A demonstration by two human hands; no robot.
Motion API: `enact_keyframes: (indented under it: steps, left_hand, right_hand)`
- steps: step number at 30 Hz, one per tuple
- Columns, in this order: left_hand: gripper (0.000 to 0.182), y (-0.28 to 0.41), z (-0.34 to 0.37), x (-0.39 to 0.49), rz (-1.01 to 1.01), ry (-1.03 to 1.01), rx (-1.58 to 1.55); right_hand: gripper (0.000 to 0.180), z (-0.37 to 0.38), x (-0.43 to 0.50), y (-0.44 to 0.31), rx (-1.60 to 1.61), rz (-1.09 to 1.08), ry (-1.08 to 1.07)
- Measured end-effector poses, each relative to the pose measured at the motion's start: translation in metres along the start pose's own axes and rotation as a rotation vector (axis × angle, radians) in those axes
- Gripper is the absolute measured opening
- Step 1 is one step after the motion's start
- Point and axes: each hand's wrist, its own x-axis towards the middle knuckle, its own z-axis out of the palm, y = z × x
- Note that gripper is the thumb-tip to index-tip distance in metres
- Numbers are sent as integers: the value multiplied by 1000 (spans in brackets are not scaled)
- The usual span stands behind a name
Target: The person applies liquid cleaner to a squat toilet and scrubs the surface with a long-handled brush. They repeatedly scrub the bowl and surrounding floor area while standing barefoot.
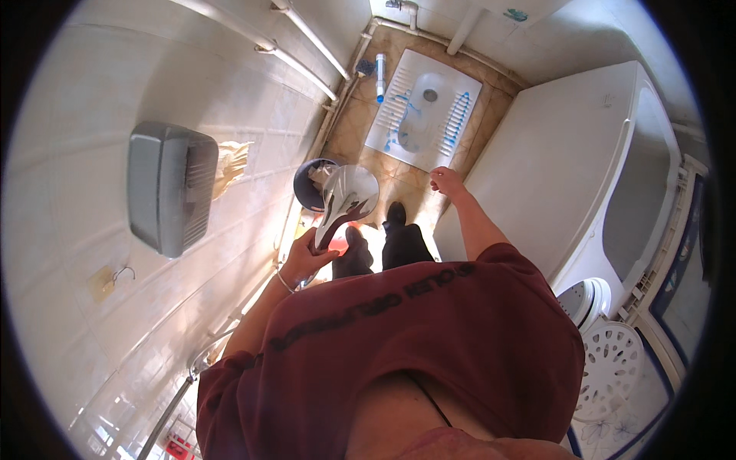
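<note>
My left hand (pixel 305 259) grips the handle of a shiny, round-headed metal dipper (pixel 352 190), which reflects the dark red of my shirt. The dipper is held over the floor, partly overlapping a dark waste bin (pixel 302 192) with crumpled paper in it. My right hand (pixel 447 181) hangs just before the near edge of a white squat toilet (pixel 428 115). Its fingers are curled, with nothing seen in them. Streaks of blue liquid lie on the toilet's ribbed footrests and basin. A white bottle with a blue cap (pixel 380 77) lies on the tiles left of the toilet.
A dark brush head (pixel 364 68) is near the bottle. A grey paper dispenser (pixel 167 190) with paper hanging out is on the left wall. White pipes (pixel 299 63) run along that wall. On the right are a large white appliance (pixel 552 155) and a white perforated stool (pixel 609 371).
</note>
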Motion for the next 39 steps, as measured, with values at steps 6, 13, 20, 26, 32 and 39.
enact_keyframes:
  steps: [6, 13, 20, 26, 32, 39]
  left_hand:
    - [29, -54, -18, 38, 120, 86, 231]
    - [15, -11, -165, 72, 393, 39, 875]
    - [22, -20, -213, 68, 447, -129, 920]
    - [19, -12, -207, 73, 537, -107, 892]
    - [24, -21, -200, 86, 404, -49, 841]
    - [25, -88, -200, 119, 162, 15, 517]
  right_hand:
    - [30, 39, 22, 32, -348, -101, -37]
    - [34, 59, 30, -29, -748, -314, 275]
    - [30, 179, 27, -49, -490, -427, 111]
    - [28, 199, 21, -33, -483, -311, 46]
    - [32, 174, 18, -7, -606, -277, 7]
    - [24, 185, 104, 34, -519, -241, -61]
